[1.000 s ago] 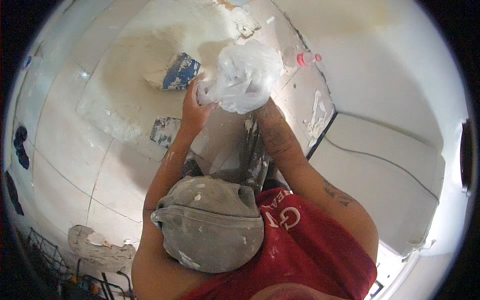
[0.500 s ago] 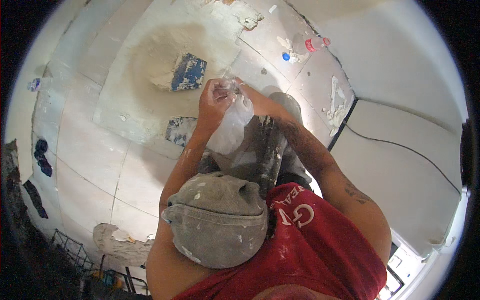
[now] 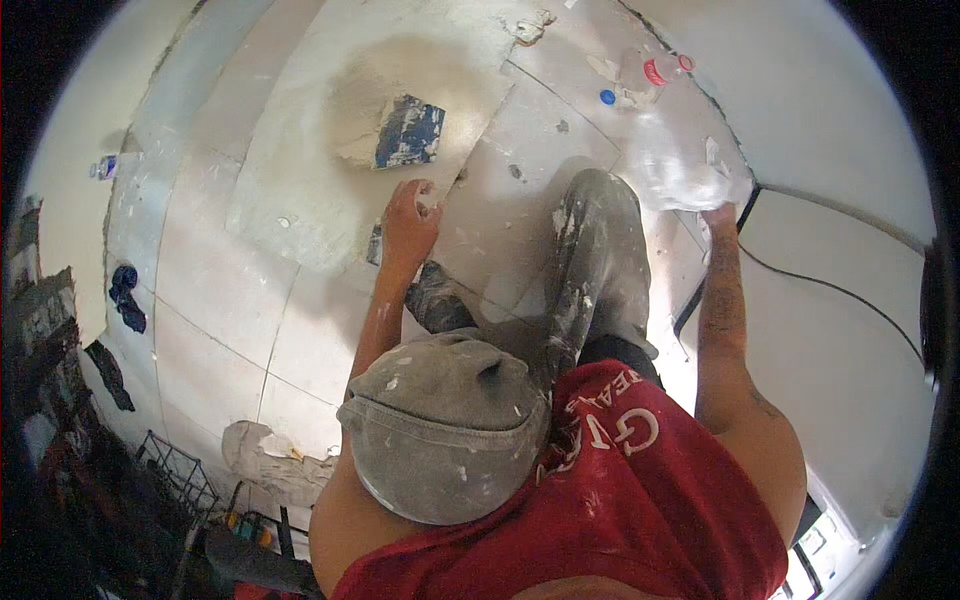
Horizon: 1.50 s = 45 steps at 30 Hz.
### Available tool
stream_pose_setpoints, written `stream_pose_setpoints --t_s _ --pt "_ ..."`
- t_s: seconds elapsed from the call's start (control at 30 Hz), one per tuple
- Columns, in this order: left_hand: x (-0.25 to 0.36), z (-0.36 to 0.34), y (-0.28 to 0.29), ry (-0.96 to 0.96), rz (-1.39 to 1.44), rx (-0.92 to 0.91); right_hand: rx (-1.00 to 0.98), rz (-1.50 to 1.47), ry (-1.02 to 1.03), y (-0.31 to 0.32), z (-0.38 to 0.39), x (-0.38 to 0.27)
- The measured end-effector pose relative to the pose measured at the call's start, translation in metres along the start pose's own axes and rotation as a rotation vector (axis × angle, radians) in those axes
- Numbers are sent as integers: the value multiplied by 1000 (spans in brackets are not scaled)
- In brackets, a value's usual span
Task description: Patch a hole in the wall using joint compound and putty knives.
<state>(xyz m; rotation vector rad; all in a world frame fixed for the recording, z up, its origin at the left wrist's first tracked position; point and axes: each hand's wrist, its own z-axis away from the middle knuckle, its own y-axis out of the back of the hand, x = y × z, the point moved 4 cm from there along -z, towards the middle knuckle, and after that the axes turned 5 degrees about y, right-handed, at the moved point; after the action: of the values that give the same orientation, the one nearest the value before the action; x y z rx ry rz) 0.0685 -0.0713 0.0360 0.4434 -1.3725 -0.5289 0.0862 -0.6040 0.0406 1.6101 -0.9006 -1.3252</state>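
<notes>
Out to the right, my right hand (image 3: pixel 718 215) grips the lower edge of a clear plastic bag (image 3: pixel 680 165), blurred by motion, just above the floor near the wall. My left hand (image 3: pixel 412 218) hangs in the middle with its fingers loosely curled; I see nothing held in it. Ahead of that hand lies a blue flat plate (image 3: pixel 410 133), smeared with white, against a heap of pale powder (image 3: pixel 362 130). Part of another smeared plate (image 3: pixel 374 244) shows beside my left wrist, mostly hidden by it.
A clear bottle with a red label (image 3: pixel 660 70) and a blue cap (image 3: pixel 607 97) lie by the far right wall. A black cable (image 3: pixel 815 290) crosses a pale panel at right. Dark cloth (image 3: pixel 127 298) lies on the tiled floor at left, and a wire rack (image 3: pixel 180 475) stands lower left.
Both hands were together holding the bag in the middle. My right hand has swung far right with it, while my left hand has let go and stayed near the middle.
</notes>
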Motion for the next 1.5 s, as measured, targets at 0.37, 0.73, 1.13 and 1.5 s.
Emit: stream_pose_setpoints --t_s 0.37,0.73,1.13,1.5 --pt "-66 -5 -37 685 1203 -5 -368 443 -186 -3 89 95" --pt "-69 -38 -42 799 1301 269 -491 274 -392 -8 26 -50" --pt "-60 -42 -46 768 1738 240 -426 -311 131 -117 -121 -277" --pt "-4 -31 -55 584 1620 211 -514 -1045 -303 -164 -138 -345"
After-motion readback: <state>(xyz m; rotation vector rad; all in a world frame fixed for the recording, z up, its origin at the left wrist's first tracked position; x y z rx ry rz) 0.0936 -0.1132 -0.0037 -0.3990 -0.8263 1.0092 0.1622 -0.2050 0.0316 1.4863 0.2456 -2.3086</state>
